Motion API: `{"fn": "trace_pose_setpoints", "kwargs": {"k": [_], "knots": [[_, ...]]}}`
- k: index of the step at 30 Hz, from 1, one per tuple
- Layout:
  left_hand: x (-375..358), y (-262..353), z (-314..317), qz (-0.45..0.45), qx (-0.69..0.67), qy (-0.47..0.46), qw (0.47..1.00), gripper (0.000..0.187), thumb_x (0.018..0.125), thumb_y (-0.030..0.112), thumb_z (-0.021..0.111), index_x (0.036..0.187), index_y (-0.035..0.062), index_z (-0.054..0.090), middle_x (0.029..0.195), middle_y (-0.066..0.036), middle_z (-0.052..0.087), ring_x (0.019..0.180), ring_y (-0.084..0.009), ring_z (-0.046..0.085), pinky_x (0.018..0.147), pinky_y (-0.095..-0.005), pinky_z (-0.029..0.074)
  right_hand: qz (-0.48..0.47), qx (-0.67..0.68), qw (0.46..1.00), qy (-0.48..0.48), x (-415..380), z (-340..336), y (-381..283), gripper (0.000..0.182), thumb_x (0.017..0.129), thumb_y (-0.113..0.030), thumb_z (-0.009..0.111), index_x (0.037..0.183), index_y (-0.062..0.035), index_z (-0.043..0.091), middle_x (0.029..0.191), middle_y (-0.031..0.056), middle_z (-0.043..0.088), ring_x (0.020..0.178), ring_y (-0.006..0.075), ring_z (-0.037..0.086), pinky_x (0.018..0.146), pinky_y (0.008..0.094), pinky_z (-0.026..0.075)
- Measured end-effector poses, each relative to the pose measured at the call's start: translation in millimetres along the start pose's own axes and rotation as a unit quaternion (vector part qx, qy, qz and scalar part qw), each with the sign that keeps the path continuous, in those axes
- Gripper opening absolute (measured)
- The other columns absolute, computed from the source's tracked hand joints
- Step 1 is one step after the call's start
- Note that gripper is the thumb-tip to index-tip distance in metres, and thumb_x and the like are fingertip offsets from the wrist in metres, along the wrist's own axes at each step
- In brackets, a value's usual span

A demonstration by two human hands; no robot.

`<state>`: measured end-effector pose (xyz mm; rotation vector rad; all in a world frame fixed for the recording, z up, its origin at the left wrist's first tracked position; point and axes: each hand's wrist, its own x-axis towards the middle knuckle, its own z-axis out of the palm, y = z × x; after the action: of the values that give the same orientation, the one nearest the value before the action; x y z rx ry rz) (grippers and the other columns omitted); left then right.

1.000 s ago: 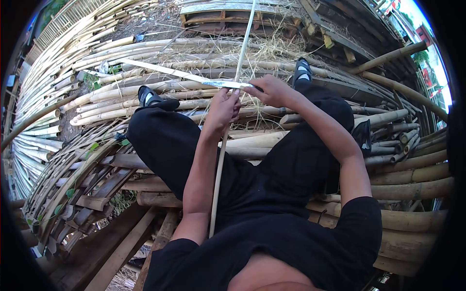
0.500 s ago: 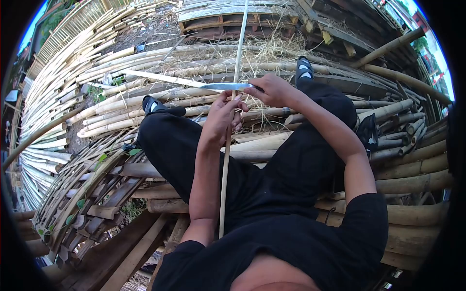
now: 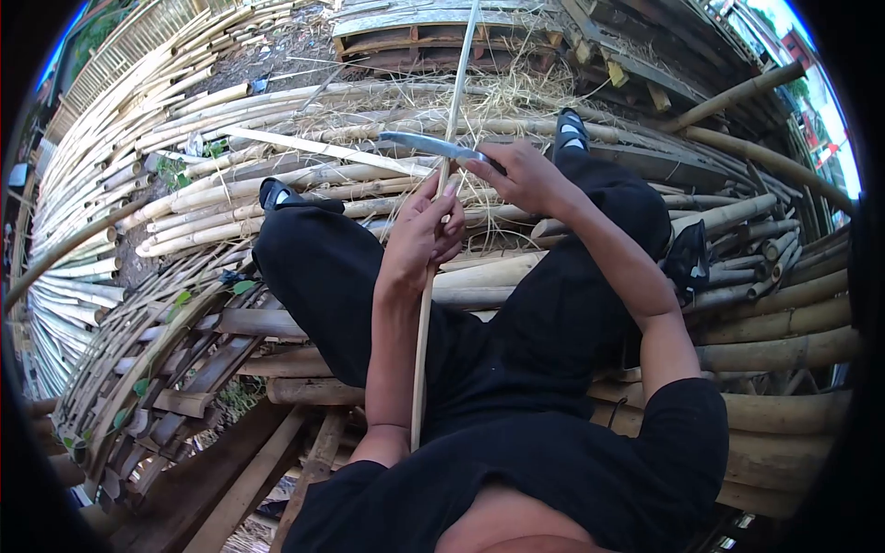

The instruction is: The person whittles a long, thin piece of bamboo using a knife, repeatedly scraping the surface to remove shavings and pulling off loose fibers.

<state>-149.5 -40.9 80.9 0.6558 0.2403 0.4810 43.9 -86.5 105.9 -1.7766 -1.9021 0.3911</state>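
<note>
A long, thin bamboo strip (image 3: pixel 422 355) runs from my lap up past the top of the view. My left hand (image 3: pixel 423 235) is closed around this strip, fingers curled about it above my lap. In my right hand (image 3: pixel 518 173) is a knife (image 3: pixel 419 143) with a slightly curved metal blade pointing left. The blade crosses the strip just above my left fingers, its tip tilted upward. My right fingers wrap the handle, so most of the handle is hidden. Another pale, flat bamboo strip (image 3: pixel 323 147) lies beyond my left hand, slanting across the poles.
Bamboo poles (image 3: pixel 194 226) cover the ground on the left and ahead. Pallets (image 3: pixel 442 46) stand at the back, with dry straw-like shavings (image 3: pixel 516 97) before them. Stacked poles (image 3: pixel 784 350) lie on the right. My legs (image 3: pixel 323 276) are spread on either side of the strip.
The knife has turned, its tip now angled higher, and sits slightly higher on the strip. My left hand stays on the strip, with its fingers closed more tightly. The view has shifted a little.
</note>
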Motion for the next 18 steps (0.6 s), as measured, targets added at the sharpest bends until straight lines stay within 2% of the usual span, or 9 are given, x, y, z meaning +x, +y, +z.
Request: {"fn": "trace_pose_setpoints", "kwargs": {"k": [2, 3, 6, 7, 10, 11, 12, 16, 18], "knots": [[-3.0, -2.7, -7.6, -0.004, -0.015, 0.012, 1.0, 0.024, 0.099, 0.016, 0.038, 0.121, 0.0057, 0.044, 0.06, 0.001, 0.041, 0.034, -0.003, 0.024, 0.031, -0.0165, 0.021, -0.022, -0.012, 1.0, -0.001, -1.2, 5.8, 4.8, 0.033, 0.092, -0.031, 0.054, 0.086, 0.0013, 0.057, 0.066, 0.0202, 0.052, 0.06, 0.0385, 0.051, 0.054, 0.041, 0.038], [-3.1, -5.2, -11.1, 0.01, -0.02, 0.022, 1.0, 0.018, 0.1, 0.018, 0.038, 0.107, 0.0043, 0.048, 0.06, 0.0, 0.044, 0.033, -0.003, 0.024, 0.031, -0.0171, 0.021, -0.017, -0.012, 1.0, -0.018, -2.1, 6.1, 2.5, 0.031, 0.09, -0.029, 0.057, 0.088, 0.0014, 0.057, 0.067, 0.0202, 0.054, 0.062, 0.0387, 0.053, 0.055, 0.0409, 0.038], [-1.8, -5.4, -21.7, -0.001, 0.001, 0.017, 1.0, 0.016, 0.099, 0.018, 0.04, 0.098, 0.005, 0.048, 0.061, -0.001, 0.047, 0.033, -0.0029, 0.024, 0.031, -0.0173, 0.021, -0.04, 0.015, 0.999, -0.013, -3.9, 9.6, 1.3, 0.026, 0.089, -0.024, 0.06, 0.091, 0.0012, 0.058, 0.068, 0.019, 0.055, 0.058, 0.0358, 0.052, 0.054, 0.0386, 0.039], [-2.9, -3.6, -21.8, -0.007, 0.016, 0.025, 1.0, 0.018, 0.099, 0.02, 0.042, 0.101, 0.0042, 0.05, 0.061, -0.001, 0.049, 0.034, -0.0034, 0.027, 0.032, -0.0175, 0.023, -0.006, 0.027, 0.999, -0.04, -3.1, 6.2, -0.7, 0.022, 0.088, -0.02, 0.061, 0.094, 0.0012, 0.059, 0.067, 0.0176, 0.054, 0.055, 0.031, 0.048, 0.054, 0.0353, 0.04], [-6.4, -1.6, -13.4, -0.002, 0.086, 0.058, 0.995, 0.021, 0.098, 0.023, 0.045, 0.105, 0.0032, 0.05, 0.062, -0.002, 0.051, 0.035, -0.004, 0.03, 0.035, -0.0184, 0.026, 0.035, 0.047, 0.998, 0.01, 1.6, 4.3, 2.2, 0.024, 0.088, -0.023, 0.061, 0.088, 0.0011, 0.059, 0.063, 0.0168, 0.055, 0.053, 0.0312, 0.05, 0.052, 0.0376, 0.039], [-6.7, -1.1, -11.4, 0.001, 0.094, 0.062, 0.994, 0.023, 0.098, 0.023, 0.046, 0.107, 0.003, 0.05, 0.058, 0.0, 0.047, 0.036, -0.0041, 0.029, 0.036, -0.0191, 0.026, 0.059, 0.048, 0.997, 0.003, 1.5, -0.1, -1.8, 0.022, 0.09, -0.02, 0.058, 0.09, 0.0019, 0.056, 0.065, 0.0165, 0.05, 0.053, 0.0281, 0.042, 0.053, 0.0361, 0.038], [-5.4, -3.6, -15.3, 0.003, 0.09, 0.064, 0.994, 0.023, 0.098, 0.023, 0.046, 0.107, 0.003, 0.05, 0.058, 0.0, 0.047, 0.036, -0.0041, 0.029, 0.036, -0.0191, 0.026, 0.058, 0.046, 0.997, -0.002, 0.5, -0.1, -1.3, 0.022, 0.09, -0.02, 0.058, 0.09, 0.0019, 0.056, 0.065, 0.0165, 0.05, 0.053, 0.0281, 0.042, 0.053, 0.0361, 0.038], [-3.3, -8.0, -23.8, 0.018, 0.061, 0.035, 0.997, 0.021, 0.098, 0.022, 0.044, 0.107, 0.003, 0.049, 0.052, 0.004, 0.034, 0.036, -0.0039, 0.028, 0.035, -0.0193, 0.024, -0.027, 0.03, 0.999, -0.034, -3.1, 8.9, 4.1, 0.023, 0.094, -0.021, 0.05, 0.086, 0.0008, 0.052, 0.061, 0.0169, 0.047, 0.055, 0.0333, 0.043, 0.055, 0.0394, 0.037], [-4.2, -7.3, -24.8, 0.02, 0.053, 0.038, 0.998, 0.021, 0.099, 0.021, 0.042, 0.108, 0.0029, 0.049, 0.051, 0.006, 0.029, 0.036, -0.0036, 0.027, 0.034, -0.0191, 0.023, -0.074, -0.007, 0.997, -0.015, -3.7, 12.8, 4.6, 0.027, 0.093, -0.025, 0.051, 0.083, 0.0001, 0.053, 0.065, 0.0212, 0.052, 0.06, 0.0403, 0.051, 0.055, 0.0439, 0.038]]}}
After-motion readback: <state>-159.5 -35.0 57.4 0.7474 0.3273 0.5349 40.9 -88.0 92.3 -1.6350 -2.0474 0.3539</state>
